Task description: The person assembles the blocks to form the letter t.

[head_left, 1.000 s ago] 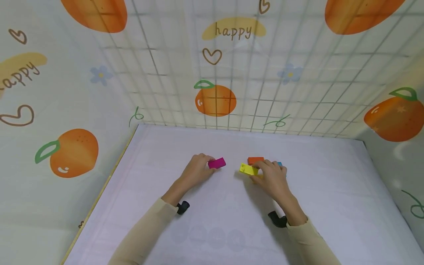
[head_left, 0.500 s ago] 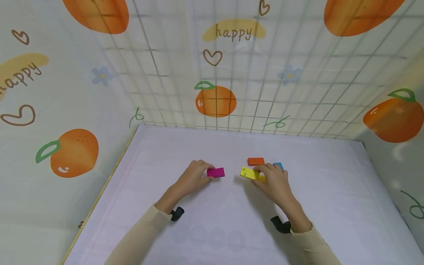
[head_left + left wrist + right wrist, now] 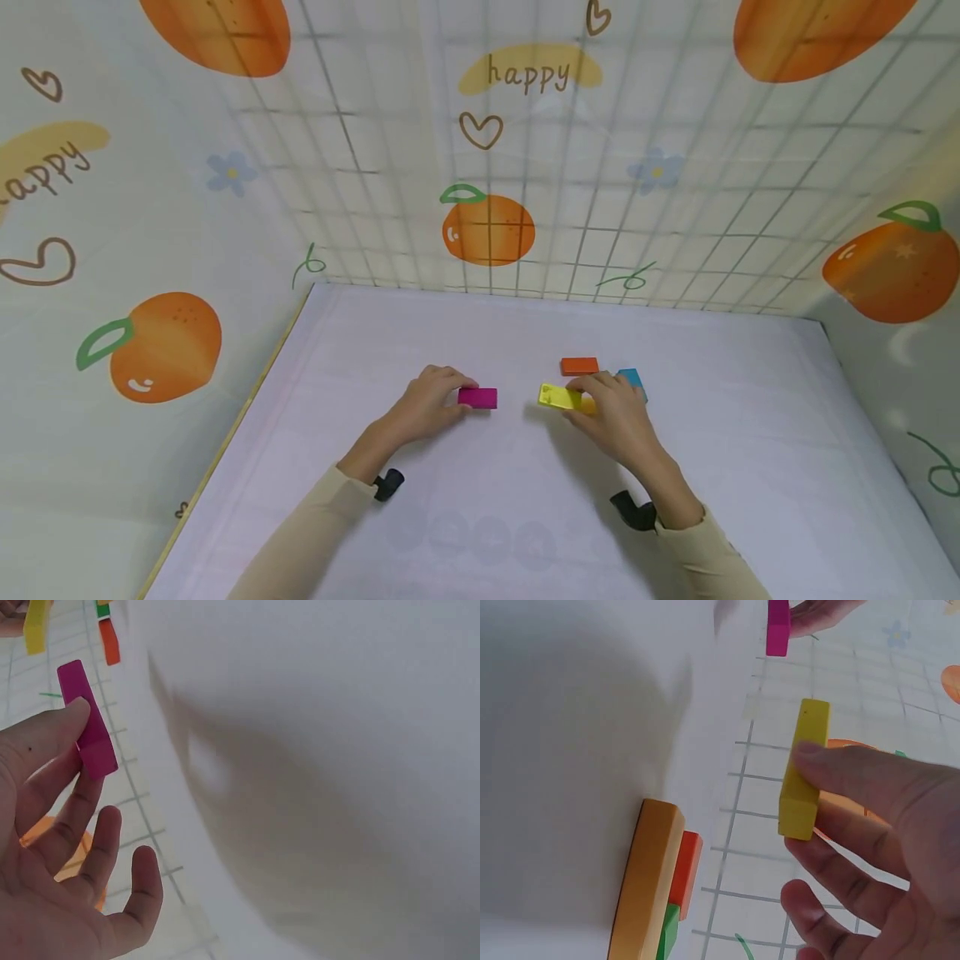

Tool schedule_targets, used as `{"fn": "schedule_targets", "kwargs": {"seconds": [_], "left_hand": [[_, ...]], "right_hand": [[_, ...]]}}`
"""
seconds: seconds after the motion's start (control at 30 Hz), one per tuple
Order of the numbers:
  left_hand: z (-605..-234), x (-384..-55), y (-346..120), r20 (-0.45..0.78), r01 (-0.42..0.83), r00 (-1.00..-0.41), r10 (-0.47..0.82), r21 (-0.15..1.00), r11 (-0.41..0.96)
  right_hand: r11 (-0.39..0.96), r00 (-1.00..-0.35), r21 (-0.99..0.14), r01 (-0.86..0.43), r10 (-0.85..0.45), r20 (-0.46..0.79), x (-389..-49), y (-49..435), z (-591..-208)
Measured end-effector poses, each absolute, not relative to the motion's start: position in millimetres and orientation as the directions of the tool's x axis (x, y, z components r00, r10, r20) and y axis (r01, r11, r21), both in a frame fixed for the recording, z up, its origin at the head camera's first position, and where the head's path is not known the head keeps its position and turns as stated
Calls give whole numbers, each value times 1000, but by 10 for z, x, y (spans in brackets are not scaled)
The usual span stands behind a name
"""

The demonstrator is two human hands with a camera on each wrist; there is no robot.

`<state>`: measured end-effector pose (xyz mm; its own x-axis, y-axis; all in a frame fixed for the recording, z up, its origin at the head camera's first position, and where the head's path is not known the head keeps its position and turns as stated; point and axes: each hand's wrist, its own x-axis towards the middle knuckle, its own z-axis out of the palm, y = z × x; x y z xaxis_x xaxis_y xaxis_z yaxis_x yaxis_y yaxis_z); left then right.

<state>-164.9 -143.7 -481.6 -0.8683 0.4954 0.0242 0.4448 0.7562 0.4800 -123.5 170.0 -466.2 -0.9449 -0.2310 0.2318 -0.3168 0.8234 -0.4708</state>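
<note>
A magenta rectangular block (image 3: 482, 399) is pinched between the thumb and fingers of my left hand (image 3: 420, 408), left of centre. In the left wrist view the thumb presses one face of that block, while the ring and little fingers stay off it. My right hand (image 3: 618, 417) pinches a yellow rectangular block (image 3: 555, 396) by its right end, and its shadow falls on the table apart from it. The two held blocks lie roughly level, a short gap between them. Beneath the right hand, an orange-yellow block (image 3: 646, 877) rests on the table, mostly hidden in the head view.
Behind the right hand lie a red-orange block (image 3: 579, 367) and a blue block (image 3: 633, 382) on the white table (image 3: 480, 500). A green block (image 3: 668, 934) shows beside the orange-yellow one in the right wrist view. A printed cloth wall (image 3: 375, 217) encloses the back and sides.
My left hand has drawn the magenta block nearer to me and slightly left, turning it level. The right hand has brought the yellow block slightly nearer, uncovering more of the blue block.
</note>
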Motion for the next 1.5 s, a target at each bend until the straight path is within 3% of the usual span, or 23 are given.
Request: {"fn": "schedule_targets", "kwargs": {"seconds": [1.5], "left_hand": [[-5057, -1839, -1623, -79, 400, -846, 527, 560, 726]], "right_hand": [[795, -938, -498, -346, -287, 193, -1416, 1460, -4799]]}}
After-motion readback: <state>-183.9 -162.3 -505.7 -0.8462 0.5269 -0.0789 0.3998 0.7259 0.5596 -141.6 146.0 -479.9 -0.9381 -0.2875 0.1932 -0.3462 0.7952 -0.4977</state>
